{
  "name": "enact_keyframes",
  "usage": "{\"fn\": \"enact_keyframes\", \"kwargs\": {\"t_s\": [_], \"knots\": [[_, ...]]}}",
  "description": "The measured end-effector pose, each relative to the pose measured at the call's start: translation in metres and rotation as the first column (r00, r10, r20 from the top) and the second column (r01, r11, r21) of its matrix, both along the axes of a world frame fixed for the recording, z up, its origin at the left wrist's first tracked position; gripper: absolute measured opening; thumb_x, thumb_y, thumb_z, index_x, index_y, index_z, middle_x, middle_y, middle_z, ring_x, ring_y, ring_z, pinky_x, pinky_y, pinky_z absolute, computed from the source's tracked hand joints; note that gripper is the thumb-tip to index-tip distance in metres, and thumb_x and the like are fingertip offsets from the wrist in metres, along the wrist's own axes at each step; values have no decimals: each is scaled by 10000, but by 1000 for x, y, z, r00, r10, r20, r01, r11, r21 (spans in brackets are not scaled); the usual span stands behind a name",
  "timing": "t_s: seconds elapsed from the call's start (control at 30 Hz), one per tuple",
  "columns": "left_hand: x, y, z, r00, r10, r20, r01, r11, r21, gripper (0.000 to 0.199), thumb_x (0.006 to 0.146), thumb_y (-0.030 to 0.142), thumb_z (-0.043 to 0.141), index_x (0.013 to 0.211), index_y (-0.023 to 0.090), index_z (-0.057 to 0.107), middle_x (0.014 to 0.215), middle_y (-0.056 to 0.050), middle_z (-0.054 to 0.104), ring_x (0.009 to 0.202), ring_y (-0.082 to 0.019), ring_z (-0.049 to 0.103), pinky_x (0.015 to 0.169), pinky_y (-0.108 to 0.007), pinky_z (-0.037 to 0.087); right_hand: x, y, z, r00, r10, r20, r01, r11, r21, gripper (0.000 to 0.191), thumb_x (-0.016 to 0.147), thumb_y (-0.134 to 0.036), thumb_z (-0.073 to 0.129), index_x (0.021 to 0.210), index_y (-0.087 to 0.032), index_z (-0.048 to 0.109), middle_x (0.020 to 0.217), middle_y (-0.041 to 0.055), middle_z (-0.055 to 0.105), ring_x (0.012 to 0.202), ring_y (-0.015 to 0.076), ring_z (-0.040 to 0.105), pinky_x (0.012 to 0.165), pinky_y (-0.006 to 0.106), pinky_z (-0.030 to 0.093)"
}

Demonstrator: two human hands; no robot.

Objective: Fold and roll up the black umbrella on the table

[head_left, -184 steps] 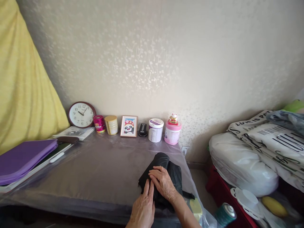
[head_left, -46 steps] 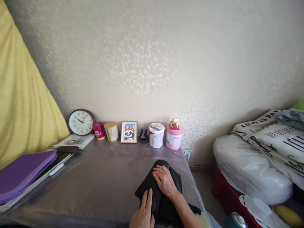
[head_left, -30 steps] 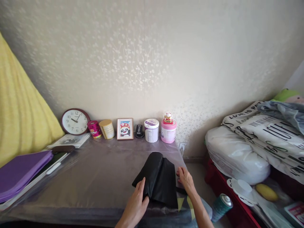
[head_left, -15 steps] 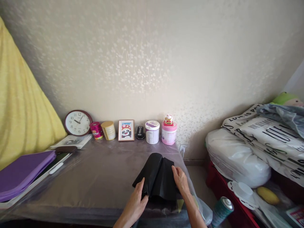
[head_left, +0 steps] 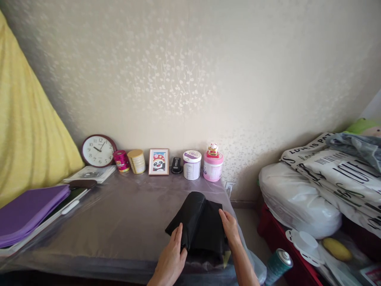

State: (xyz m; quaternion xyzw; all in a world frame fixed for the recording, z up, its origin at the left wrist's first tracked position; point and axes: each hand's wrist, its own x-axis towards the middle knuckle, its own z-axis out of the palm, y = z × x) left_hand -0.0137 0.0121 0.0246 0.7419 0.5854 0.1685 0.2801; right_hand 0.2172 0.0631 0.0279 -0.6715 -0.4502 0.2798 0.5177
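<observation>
A roll of black plastic bags [head_left: 193, 216] lies near the front right of the table, partly unrolled into a flat sheet on its right side. My left hand [head_left: 172, 254] grips the near end of the roll, fingers along its left side and thumb at its lower end. With its fingertips, my right hand [head_left: 230, 226] pinches the right edge of the loose sheet. A short flap of the black film also sticks out to the left of the roll.
Along the wall stand a clock [head_left: 99, 151], several cans, a panda picture frame [head_left: 158, 162] and a pink tub [head_left: 212, 169] with a figurine on top. Purple folders [head_left: 32, 212] lie at left. Beyond the table's right edge are a spray can [head_left: 278, 266] and a red box [head_left: 268, 226].
My right hand has moved slightly right, drawing the loose sheet wider and flatter. My left hand stays on the roll, its fingers shifted a little. The view has moved slightly.
</observation>
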Motion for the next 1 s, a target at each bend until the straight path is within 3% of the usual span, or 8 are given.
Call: {"fn": "enact_keyframes", "kwargs": {"t_s": [0.13,0.3,0.57,0.77,0.93,1.0], "knots": [[3,-2,1,997,2,-74,-1,1000,12,673,773,150,310,1409,140,88,1456,-111,223,1097,-176,530,864,-242,422,-16,9,20,998,44,-53,-41,998,44,417,696,-583,475,578,-187,536,539,2,537,563,173,506,503,258,371],[4,-2,-1,993,3,-119,1,1000,29,671,777,124,305,1410,129,79,1452,-127,229,1073,-187,549,857,-262,432,-38,29,35,988,107,-108,-97,991,89,486,707,-578,486,780,-124,645,693,52,645,697,204,575,587,257,430],[9,-4,7,982,-23,-188,25,1000,8,689,743,61,329,1401,96,126,1463,-144,192,1138,-199,506,895,-256,411,-72,63,24,991,125,-46,-123,992,30,504,752,-478,455,1005,-70,607,850,120,694,770,218,643,649,278,491],[8,-3,6,981,-27,-195,23,999,-23,593,756,94,353,1346,98,295,1459,-156,199,1093,-182,538,900,-244,402,-96,76,15,986,159,59,-155,985,-72,404,818,-369,425,1104,-104,534,883,99,698,706,199,660,556,273,488],[9,-1,5,976,-32,-216,28,999,-25,567,764,108,348,1330,89,318,1428,-169,275,1115,-199,523,911,-272,399,-103,79,13,953,204,225,-176,975,-138,361,825,-317,458,1111,-104,518,877,114,699,866,219,645,704,281,453],[7,-2,5,977,-22,-210,18,1000,-24,573,777,131,341,1347,103,286,1430,-160,275,1124,-199,517,908,-275,403,-104,78,15,932,242,270,-203,965,-163,347,836,-307,448,1114,-110,512,790,88,705,823,202,654,699,266,441]]}}
